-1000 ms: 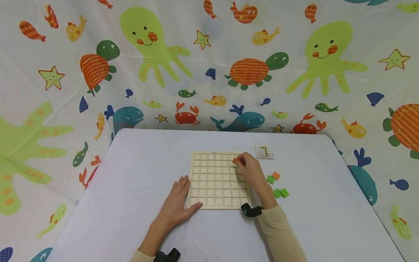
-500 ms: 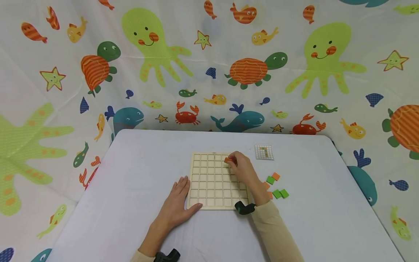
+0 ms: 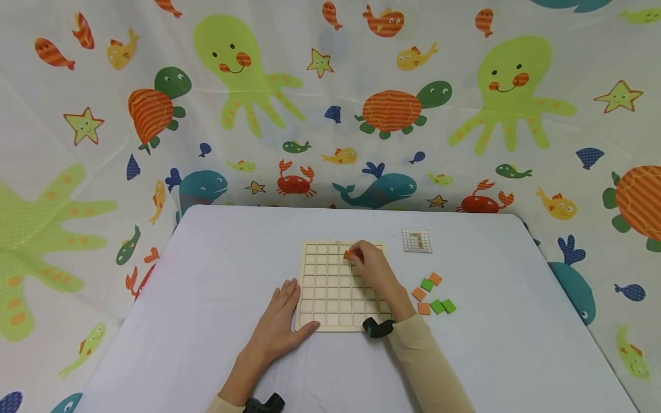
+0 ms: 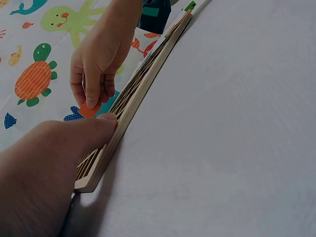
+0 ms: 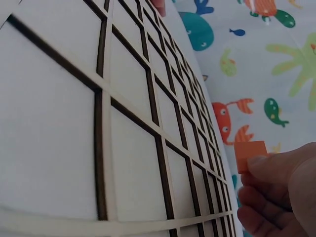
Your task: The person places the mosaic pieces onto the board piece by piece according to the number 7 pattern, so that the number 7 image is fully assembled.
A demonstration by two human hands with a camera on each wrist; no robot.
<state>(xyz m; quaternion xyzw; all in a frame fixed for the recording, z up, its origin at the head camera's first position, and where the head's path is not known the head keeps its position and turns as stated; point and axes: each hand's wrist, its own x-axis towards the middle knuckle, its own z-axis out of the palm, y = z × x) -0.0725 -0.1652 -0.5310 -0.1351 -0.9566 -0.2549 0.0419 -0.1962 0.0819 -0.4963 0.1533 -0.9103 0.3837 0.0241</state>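
A pale wooden grid board (image 3: 333, 293) with square cells lies flat on the white table. My right hand (image 3: 373, 267) pinches an orange square tile (image 3: 348, 254) over the board's far rows; in the right wrist view the tile (image 5: 249, 154) sticks out between thumb and fingers. At the board's left edge my left hand (image 3: 280, 315) lies with straight fingers, its thumb touching the near left corner. In the left wrist view that thumb (image 4: 96, 131) rests on the rim, and the orange tile (image 4: 89, 109) shows beyond it.
Right of the board lie loose orange tiles (image 3: 424, 308) and green tiles (image 3: 448, 306). Behind them is a small card (image 3: 416, 241) printed with a coloured grid pattern. A sea-animal curtain (image 3: 330, 103) hangs behind the table (image 3: 206, 275).
My right hand has moved left over the board with the orange tile, uncovering two orange tiles beside the board. The left hand has stayed in place.
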